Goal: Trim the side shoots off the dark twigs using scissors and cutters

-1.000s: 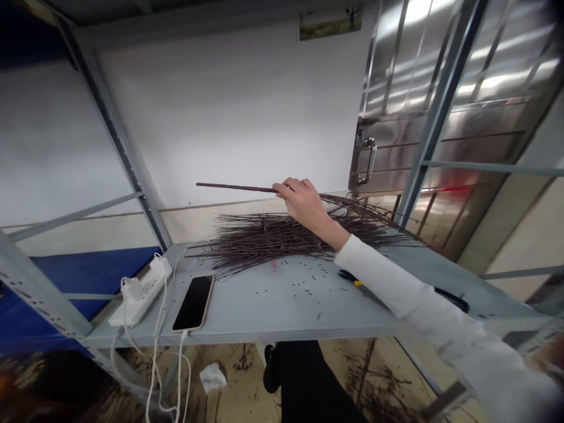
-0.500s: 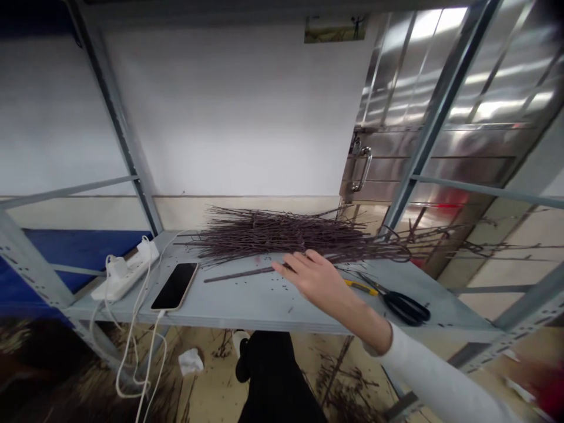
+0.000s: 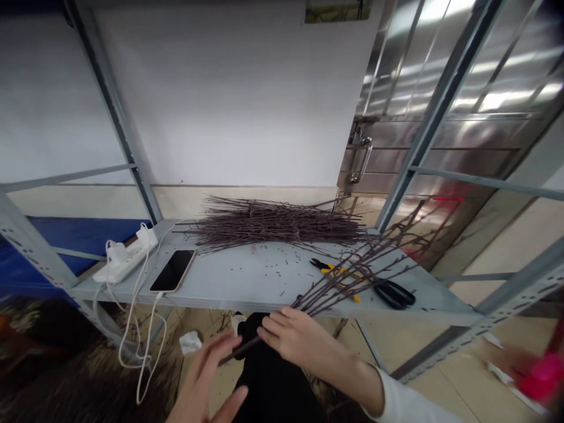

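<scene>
Now, a long branched twig point(image 3: 352, 267) is gripped in the right hand point(image 3: 299, 338), the fingers curled closed round its stem near the thick end. That dark end pokes out past the grip toward the left hand point(image 3: 205, 376), which is held open with its fingers spread, just beside the stem; through the blur, no contact can be made out. The twig's thin side shoots are fanned out up and to the right of the grip, reaching across the edge of a grey steel shelf point(image 3: 247, 291).

Straight ahead of the grip, a large heap of dark twigs point(image 3: 273, 226) is lying on the shelf, so plenty is left there, while short clippings point(image 3: 273, 276) are strewn between the heap and the hand, showing that some cutting has been done. To the right of the grip, yellow-handled cutters point(image 3: 328, 269) and black-handled scissors point(image 3: 393, 295) are lying unheld. To the left, a smartphone point(image 3: 173, 270) and a white power strip point(image 3: 126, 261) are set out, and a dark trouser leg point(image 3: 273, 376) is seen below the grip.
</scene>
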Tool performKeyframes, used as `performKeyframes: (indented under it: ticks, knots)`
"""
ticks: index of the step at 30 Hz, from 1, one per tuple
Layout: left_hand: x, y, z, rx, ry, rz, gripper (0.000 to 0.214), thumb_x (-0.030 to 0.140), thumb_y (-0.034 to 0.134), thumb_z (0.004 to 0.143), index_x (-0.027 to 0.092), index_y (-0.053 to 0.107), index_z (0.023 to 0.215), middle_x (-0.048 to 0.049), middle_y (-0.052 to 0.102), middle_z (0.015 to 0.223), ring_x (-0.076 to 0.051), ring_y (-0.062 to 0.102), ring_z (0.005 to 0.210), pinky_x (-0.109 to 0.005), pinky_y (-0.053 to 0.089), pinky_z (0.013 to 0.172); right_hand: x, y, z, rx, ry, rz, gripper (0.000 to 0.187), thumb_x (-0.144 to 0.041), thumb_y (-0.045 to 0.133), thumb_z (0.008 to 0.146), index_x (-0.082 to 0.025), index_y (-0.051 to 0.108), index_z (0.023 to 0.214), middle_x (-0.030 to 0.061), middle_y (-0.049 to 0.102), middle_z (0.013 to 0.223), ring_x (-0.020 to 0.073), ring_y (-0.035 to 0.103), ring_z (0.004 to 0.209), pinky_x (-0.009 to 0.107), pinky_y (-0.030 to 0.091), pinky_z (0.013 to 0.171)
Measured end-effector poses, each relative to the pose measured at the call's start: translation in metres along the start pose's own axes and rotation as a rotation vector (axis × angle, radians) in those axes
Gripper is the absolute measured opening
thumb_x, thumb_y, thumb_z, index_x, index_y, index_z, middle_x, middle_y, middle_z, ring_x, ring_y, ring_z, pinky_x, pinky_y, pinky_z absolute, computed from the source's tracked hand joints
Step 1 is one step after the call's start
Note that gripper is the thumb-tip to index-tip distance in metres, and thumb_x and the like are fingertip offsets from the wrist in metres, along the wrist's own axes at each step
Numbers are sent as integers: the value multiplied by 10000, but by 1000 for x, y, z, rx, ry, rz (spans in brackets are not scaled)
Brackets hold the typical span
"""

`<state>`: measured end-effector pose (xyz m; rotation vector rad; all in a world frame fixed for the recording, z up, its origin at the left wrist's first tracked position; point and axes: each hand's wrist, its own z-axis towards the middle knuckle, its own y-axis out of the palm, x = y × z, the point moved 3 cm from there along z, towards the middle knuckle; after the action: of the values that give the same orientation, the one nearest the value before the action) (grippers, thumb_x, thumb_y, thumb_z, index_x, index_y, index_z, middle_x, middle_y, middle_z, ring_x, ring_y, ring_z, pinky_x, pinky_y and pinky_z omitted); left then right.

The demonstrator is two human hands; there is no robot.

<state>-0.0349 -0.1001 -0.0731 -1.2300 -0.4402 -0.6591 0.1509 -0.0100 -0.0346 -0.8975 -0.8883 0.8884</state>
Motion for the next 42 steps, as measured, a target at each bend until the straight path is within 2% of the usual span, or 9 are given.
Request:
performKeyframes:
  ticks: [2, 6, 10, 14, 18, 22, 27, 37, 42]
  knots:
    - [6, 14, 24, -81, -8, -16, 559, 394, 644, 717, 216, 553, 1239, -137, 609, 1263, -309, 574, 1136, -423, 487, 929, -11, -5, 0, 3, -62, 20, 139, -122, 533, 889, -162, 641, 966, 15, 652, 824, 155, 569, 802, 283, 421, 701]
    - [10, 46, 48, -466, -240, -218, 299, 436, 492, 787, 177, 633, 835, -17, 631, 582, -167, 555, 483, -286, 477, 519, -11, -16, 2, 93, -101, 39, 113, -201, 572, 891, -173, 623, 988, 1, 641, 813, 147, 571, 793, 285, 424, 719]
    - [19, 43, 65, -343, -197, -395, 325, 472, 482, 800, 184, 585, 690, 6, 570, 595, -135, 481, 520, -253, 393, 536, 4, -38, 4, 277, 8, 90, 180, -130, 487, 917, -198, 645, 868, 11, 658, 805, 147, 591, 793, 304, 428, 793]
    - [26, 28, 82, -266, -160, -408, 352, 483, 539, 789, 177, 599, 624, 22, 505, 558, -134, 446, 549, -249, 346, 551, 19, -59, -16, 640, 398, 300, 284, -76, 433, 905, -236, 655, 982, 41, 673, 998, 164, 602, 966, 327, 429, 861]
    - [26, 22, 90, -193, -230, -550, 513, 609, 467, 810, 172, 619, 587, 77, 274, 403, -91, 255, 391, -241, 185, 416, 29, -37, -61, 1025, 981, 524, 185, -210, 464, 912, -217, 637, 977, 61, 672, 953, 193, 625, 900, 335, 484, 784]
    - [23, 34, 86, -163, -312, -744, 599, 710, 489, 741, 168, 588, 506, 87, 231, 332, -60, 153, 320, -238, 73, 360, 35, 0, -76, 790, 1214, 702, 253, -376, 487, 890, -201, 633, 1000, 78, 680, 952, 185, 630, 771, 310, 506, 687]
    - [23, 57, 81, -193, -366, -1029, 609, 753, 536, 669, 199, 420, 445, 105, 207, 307, -28, 110, 276, -191, 35, 300, 26, 13, -54, 473, 1143, 941, 329, -452, 435, 906, -239, 597, 1098, 61, 668, 1039, 174, 641, 823, 289, 508, 747]
    - [34, 92, 82, -461, -305, -1511, 619, 753, 526, 685, 225, 274, 483, 132, 179, 271, -10, 58, 207, -133, 73, 204, 0, 7, -1, 591, 952, 1097, 284, -425, 415, 935, -194, 573, 980, 33, 660, 871, 143, 610, 820, 236, 462, 779]
    - [30, 100, 83, -317, -332, -1333, 617, 798, 523, 626, 232, 319, 491, 127, 198, 285, -22, 90, 229, -156, 83, 221, 4, 8, -4, 630, 1037, 904, 281, -414, 434, 921, -189, 573, 827, 12, 627, 710, 133, 581, 656, 216, 451, 637]
